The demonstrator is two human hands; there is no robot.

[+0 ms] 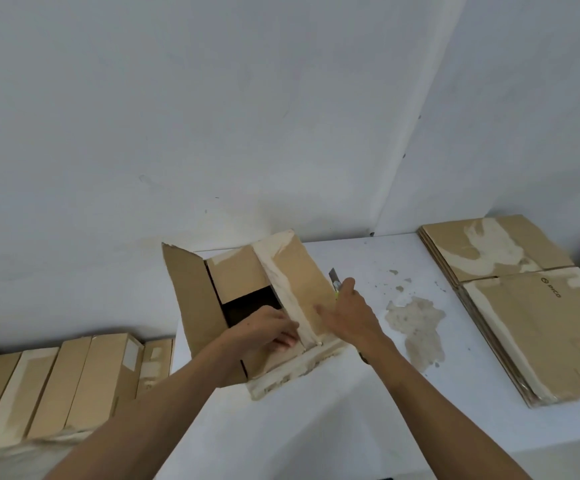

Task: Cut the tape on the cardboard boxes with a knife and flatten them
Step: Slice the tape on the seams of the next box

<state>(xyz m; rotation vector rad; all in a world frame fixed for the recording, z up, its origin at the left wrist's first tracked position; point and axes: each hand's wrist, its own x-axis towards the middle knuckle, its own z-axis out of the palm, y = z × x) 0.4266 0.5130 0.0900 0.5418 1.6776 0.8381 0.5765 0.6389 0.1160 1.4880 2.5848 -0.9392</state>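
On the white worktop (350,393), near the wall, stood an opened cardboard box (292,285), one flap raised. The left hand (264,329) curled its fingers over the edge of a taped flap, its grip closed on the flap. The right hand (347,313) clenched a knife (335,280), blade up, just beside the box. Flattened boxes (524,306) lay stacked well to the right.
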